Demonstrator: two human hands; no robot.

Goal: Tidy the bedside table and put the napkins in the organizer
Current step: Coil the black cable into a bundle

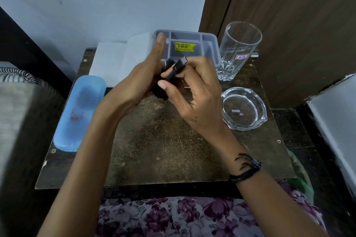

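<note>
Above the middle of the dark bedside table (pixel 163 150), both hands hold a black coiled cable. My left hand (pixel 142 81) cups the bundle (pixel 160 93). My right hand (pixel 194 90) pinches the cable's black plug end (pixel 178 68) between thumb and fingers. Behind the hands, against the wall, stands a grey organizer (pixel 211 43) with several compartments and a yellow price sticker. White napkins (pixel 119 59) lie in a stack left of the organizer, partly hidden by my left hand.
A blue oblong case (pixel 81 113) lies along the table's left edge. A tall clear glass (pixel 238 50) stands at the back right, with a clear glass ashtray (pixel 243 108) in front of it. A wooden panel rises on the right, a bed edge on the left.
</note>
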